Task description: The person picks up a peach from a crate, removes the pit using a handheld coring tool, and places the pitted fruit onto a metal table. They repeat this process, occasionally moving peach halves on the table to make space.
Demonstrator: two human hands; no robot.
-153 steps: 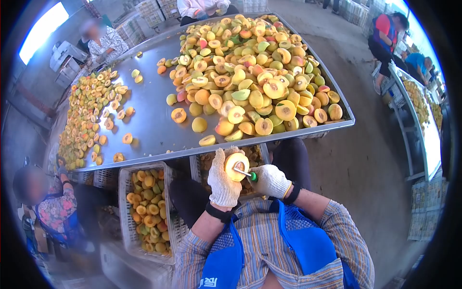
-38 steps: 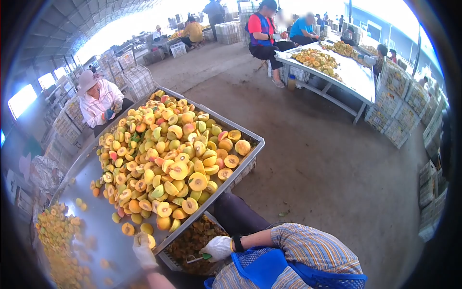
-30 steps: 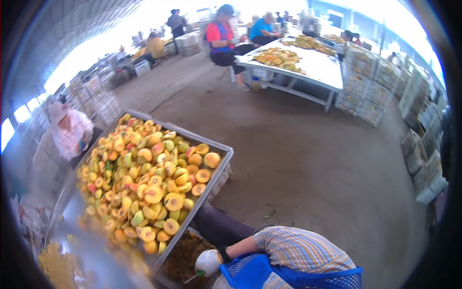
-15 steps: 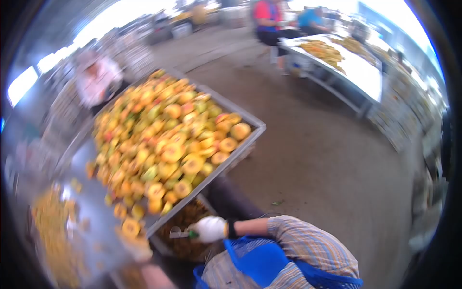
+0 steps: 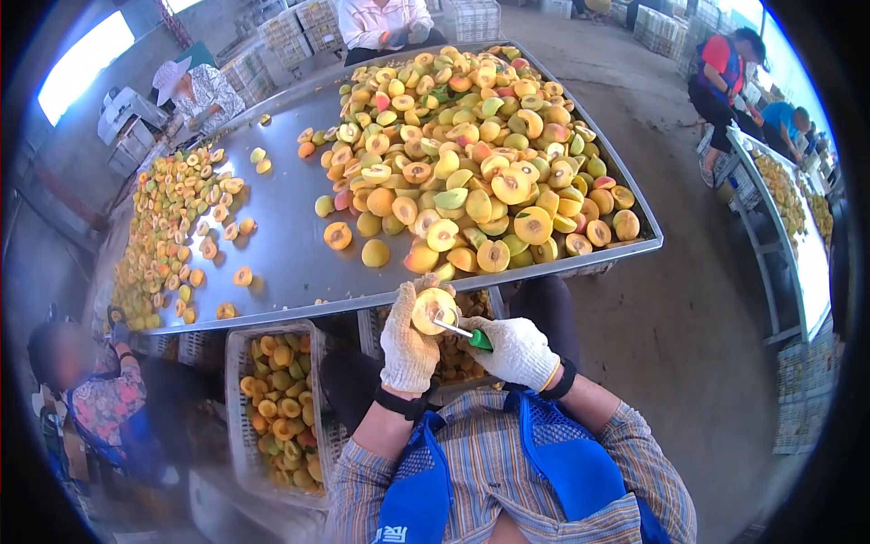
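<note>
In its white knit glove, my left hand (image 5: 408, 349) grips a peach half (image 5: 428, 313), cut face turned up and to the right. My right hand (image 5: 518, 354), gloved too, is closed around the green handle of a pitting tool (image 5: 479, 340). The tool's metal loop end touches the middle of the cut face. Both hands are just off the near edge of a metal table (image 5: 290, 213), above a partly hidden crate holding brown-orange pieces. A large heap of halved peaches (image 5: 453, 154) lies on the table beyond them.
More peach halves (image 5: 172, 227) spread over the table's left end. A white crate (image 5: 233, 399) of peach halves stands below the near edge. Co-workers sit at the far side, the left and the lower left (image 5: 104, 399). Another worktable (image 5: 788, 227) with people is at right.
My view has turned left. My left hand has moved from the table's near edge with a peach half, and my right hand has brought the pitting tool up to that half.
</note>
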